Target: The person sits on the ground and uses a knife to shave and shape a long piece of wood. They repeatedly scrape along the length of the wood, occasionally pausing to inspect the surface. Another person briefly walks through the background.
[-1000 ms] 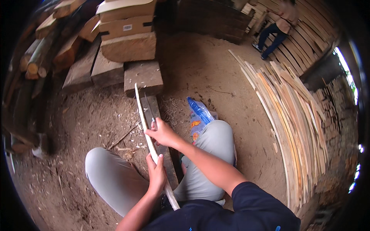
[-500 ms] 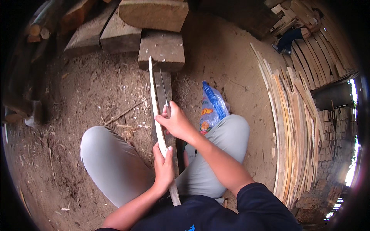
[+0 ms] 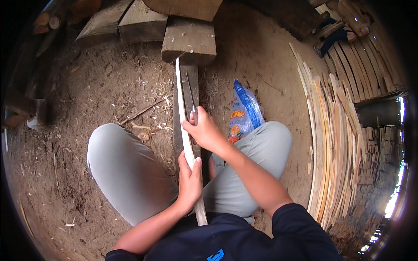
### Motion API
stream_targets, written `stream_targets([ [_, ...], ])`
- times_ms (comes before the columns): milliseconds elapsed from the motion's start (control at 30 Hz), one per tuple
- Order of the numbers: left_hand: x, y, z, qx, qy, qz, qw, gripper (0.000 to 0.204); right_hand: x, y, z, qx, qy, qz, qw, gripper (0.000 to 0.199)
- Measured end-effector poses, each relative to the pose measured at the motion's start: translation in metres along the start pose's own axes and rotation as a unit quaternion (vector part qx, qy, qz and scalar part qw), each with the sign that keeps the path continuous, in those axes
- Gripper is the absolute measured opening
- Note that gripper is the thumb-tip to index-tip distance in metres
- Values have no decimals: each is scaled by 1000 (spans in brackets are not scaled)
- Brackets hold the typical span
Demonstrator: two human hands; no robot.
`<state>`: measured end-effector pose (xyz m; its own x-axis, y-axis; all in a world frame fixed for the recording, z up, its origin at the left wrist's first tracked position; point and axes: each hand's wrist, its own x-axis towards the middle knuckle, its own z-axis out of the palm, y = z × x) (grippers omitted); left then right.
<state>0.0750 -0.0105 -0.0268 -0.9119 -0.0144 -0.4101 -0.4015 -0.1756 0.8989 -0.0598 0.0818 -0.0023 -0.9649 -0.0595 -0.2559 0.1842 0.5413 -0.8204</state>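
A long pale wooden strip point(image 3: 181, 108) runs from my lap forward to a thick wooden block point(image 3: 190, 40). My left hand point(image 3: 190, 182) grips the strip low, between my knees. My right hand point(image 3: 206, 132) is closed on the handle of a knife whose thin blade point(image 3: 190, 93) lies along the strip's right edge. Under the strip a dark plank point(image 3: 190, 78) lies flat on the dirt, reaching up to the block. My grey trouser legs frame both hands.
Wood shavings point(image 3: 150, 93) are scattered on the dirt floor left of the plank. A blue and orange plastic bag point(image 3: 244, 111) lies by my right knee. Several pale strips point(image 3: 331, 130) are stacked in a curve at right. Thick blocks and logs point(image 3: 130, 21) lie at the back.
The view has tipped down and closer to my lap. My right hand with the knife sits a little nearer to my body along the strip; my left hand keeps its grip.
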Motion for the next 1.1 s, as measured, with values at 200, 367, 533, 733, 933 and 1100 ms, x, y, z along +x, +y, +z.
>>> stream_targets([
  [200,6,-5,2,-7,6,-4,1000,43,6,11,4,14,16,-27,999,30],
  [367,6,0,-1,7,-8,-18,1000,49,6,7,1,0,5,-10,1000,33],
  [533,7,4,-7,147,29,62,987,66,6,-9,-30,-138,7,-12,990,53],
  [733,26,116,-52,198,-10,118,973,74,24,-48,-95,-357,-161,-98,915,41],
  [933,166,255,-85,375,-30,301,876,39,91,-46,-125,-402,-159,-167,886,44],
  [1100,259,250,-82,623,-129,110,764,42,112,-28,-116,-377,-153,-198,892,47],
])
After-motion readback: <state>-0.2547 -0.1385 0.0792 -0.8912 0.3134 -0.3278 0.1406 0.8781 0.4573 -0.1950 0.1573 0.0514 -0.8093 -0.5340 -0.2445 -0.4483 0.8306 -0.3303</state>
